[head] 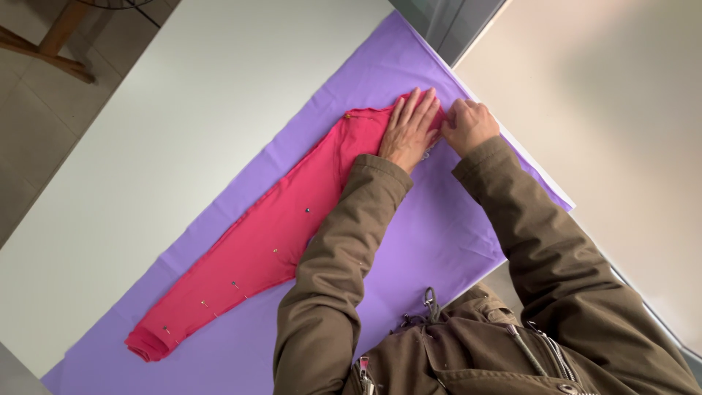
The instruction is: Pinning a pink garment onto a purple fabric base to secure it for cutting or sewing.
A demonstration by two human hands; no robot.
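A long pink garment piece lies on a purple fabric sheet spread over a white table. Several pins stick through the pink piece along its length. My left hand lies flat on the far end of the pink piece, fingers together and pressing down. Right beside it, my right hand has its fingers curled at the pink piece's far corner, seeming to pinch something small there; what it pinches is hidden. Both arms wear olive-brown jacket sleeves.
The purple sheet's far edge runs along the table's right side. Beyond it is a pale wall. A wooden furniture leg stands on the tiled floor at the upper left.
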